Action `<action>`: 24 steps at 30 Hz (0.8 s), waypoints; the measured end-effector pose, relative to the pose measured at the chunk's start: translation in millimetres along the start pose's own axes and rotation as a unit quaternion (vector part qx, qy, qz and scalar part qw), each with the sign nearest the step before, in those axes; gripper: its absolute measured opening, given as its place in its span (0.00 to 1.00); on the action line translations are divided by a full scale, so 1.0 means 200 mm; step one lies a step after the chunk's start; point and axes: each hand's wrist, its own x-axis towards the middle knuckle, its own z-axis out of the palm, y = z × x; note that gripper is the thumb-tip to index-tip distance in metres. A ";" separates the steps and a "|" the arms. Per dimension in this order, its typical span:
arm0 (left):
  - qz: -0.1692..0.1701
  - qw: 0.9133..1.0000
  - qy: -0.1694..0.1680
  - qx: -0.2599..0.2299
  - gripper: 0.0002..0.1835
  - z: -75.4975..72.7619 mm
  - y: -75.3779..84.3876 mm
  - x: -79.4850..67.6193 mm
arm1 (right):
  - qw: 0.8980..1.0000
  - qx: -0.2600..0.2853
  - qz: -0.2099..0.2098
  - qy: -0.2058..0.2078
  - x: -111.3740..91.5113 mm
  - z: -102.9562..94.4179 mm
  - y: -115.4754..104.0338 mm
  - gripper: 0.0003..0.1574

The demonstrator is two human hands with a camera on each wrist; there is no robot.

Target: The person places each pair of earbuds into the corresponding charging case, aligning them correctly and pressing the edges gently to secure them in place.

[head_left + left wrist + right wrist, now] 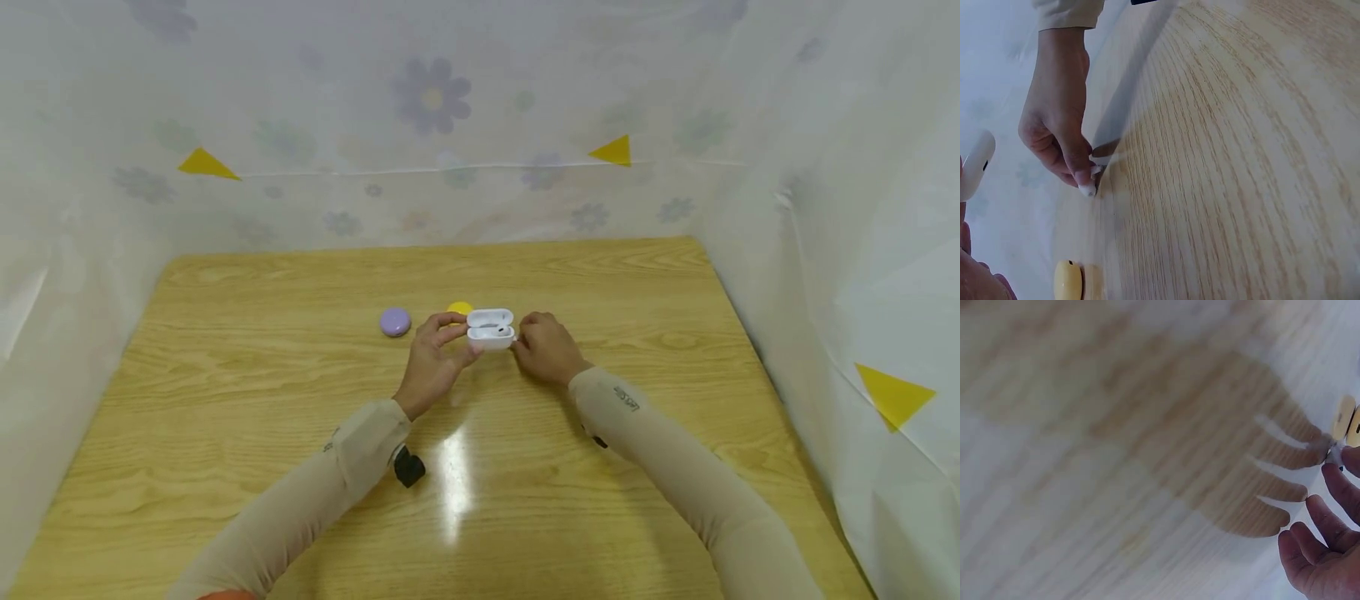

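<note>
My left hand (433, 363) grips a small white earbud case (491, 342) by its left side, with the lid standing up. Inside it a white earbud with a dark spot (501, 330) shows in the right part. Just right of the case, my right hand (553, 352) pinches another white earbud (1087, 189) between thumb and finger, low at the tabletop in the left wrist view. In the right wrist view the other fingers of that hand (1329, 556) are spread and loosely bent, and the pinched earbud is partly hidden and blurred.
A purple round case (394, 322) lies on the wooden table (262, 350) left of my left hand. Behind the fingers sits a yellow round case (460, 307), partly covered. Pale flowered sheets (337, 92) with yellow triangles (613, 151) stand around the back and sides.
</note>
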 end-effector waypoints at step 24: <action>0.014 1.000 0.002 0.017 0.21 0.00 0.00 0.00 | 0.985 0.012 -0.168 0.024 -0.03 0.05 0.12 0.14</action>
